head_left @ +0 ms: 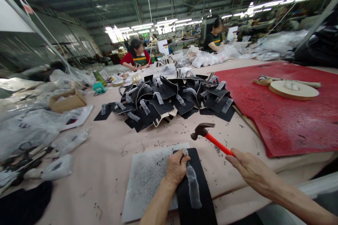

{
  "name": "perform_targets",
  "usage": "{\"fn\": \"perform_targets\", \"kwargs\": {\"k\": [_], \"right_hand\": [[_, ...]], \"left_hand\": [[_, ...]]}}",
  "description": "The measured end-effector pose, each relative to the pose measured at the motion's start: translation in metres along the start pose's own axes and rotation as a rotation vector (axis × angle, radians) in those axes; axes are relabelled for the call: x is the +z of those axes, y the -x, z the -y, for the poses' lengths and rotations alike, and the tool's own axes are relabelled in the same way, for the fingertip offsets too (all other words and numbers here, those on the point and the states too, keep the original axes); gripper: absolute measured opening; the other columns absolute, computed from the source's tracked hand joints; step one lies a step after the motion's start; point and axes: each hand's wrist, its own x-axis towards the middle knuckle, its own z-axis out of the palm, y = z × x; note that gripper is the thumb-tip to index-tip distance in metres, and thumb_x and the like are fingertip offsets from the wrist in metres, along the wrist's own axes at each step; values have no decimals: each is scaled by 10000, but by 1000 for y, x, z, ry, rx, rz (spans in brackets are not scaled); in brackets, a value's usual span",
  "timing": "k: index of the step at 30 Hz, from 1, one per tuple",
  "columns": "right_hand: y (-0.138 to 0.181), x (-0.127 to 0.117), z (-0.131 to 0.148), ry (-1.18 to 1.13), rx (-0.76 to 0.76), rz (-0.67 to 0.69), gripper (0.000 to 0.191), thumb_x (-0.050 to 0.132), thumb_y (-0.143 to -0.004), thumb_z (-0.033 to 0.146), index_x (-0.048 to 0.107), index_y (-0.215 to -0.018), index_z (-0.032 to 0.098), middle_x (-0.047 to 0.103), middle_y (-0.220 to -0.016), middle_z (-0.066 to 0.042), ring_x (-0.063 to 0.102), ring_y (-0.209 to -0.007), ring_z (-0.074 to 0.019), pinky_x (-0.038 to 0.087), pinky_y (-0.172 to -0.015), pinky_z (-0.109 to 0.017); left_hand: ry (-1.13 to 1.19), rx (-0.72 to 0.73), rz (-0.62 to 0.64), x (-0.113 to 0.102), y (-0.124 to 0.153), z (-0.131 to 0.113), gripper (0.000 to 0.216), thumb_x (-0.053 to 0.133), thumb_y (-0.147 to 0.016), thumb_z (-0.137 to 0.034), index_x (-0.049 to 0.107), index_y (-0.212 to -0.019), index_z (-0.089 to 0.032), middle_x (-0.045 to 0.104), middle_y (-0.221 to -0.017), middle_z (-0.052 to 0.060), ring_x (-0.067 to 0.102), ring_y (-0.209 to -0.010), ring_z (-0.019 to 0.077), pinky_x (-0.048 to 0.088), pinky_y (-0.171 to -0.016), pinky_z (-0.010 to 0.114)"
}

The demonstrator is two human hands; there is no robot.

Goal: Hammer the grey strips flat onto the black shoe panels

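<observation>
punch in L fingers, hammer R hand

The left hand is fisted, the right hand clenched near it, both forearms outstretched.

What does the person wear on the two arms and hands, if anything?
Nothing shows: the left hand and right hand are bare, without gloves, rings or a watch. Both forearms are bare too; no sleeve reaches into the picture.

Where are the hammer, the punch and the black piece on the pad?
hammer (202, 130), head view, on its dark head.
punch (185, 152), head view, on its metal top.
black piece (204, 186), head view, on its bare right side.
</observation>
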Motion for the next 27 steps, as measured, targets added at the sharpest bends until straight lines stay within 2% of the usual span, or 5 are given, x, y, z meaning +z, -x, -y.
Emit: {"fn": "perform_targets", "kwargs": {"k": [5, 9, 15, 21, 27], "right_hand": [[-22, 37, -39, 116, 181, -76, 314, 335, -972, 338, 595, -919, 170, 659, -781, -105, 634, -699, -246, 452, -639, -340], [-6, 58, 7, 179, -255, -369, 442, 446, -902, 189, 492, -1340, 162, 546, -1321, -183, 570, -1134, -295, 467, -924, -429], [15, 72, 94, 168, -820, 70, 384, 562, -760, 97, 586, -1122, 222, 524, -1366, -90, 530, -1126, -249, 423, -980, -403], [1, 66, 95, 379, -562, -157, 278, 497, -800, 47, 602, -1020, 182, 635, -1126, -123, 609, -985, -269, 431, -905, -421], [-13, 16, 112, 377, -124, -97, 150, 470, -870, 106, 590, -941, 162, 676, -881, -124, 680, -726, -250, 399, -609, -316]], "left_hand": [[16, 5, -15, 0, -1, 0, 145, 555, -858, -162, 674, -798, -218, 680, -725, 8, 617, -653, 152, 490, -688, 237], [0, -6, -20, 0, -1, 0, 136, 565, -860, -185, 674, -784, -213, 677, -716, 6, 612, -653, 149, 488, -685, 235], [30, -128, -63, 1, -1, 5, 122, 605, -846, -254, 687, -780, -192, 689, -704, 0, 626, -670, 145, 502, -694, 238], [637, -538, -577, -9, -16, 15, 302, 662, -814, -449, 660, -829, -147, 724, -769, 55, 720, -755, 200, 597, -692, 318], [719, -402, -817, -65, -36, 2, 315, 743, -755, -405, 660, -850, -116, 726, -748, 55, 738, -719, 205, 616, -700, 331]]}}
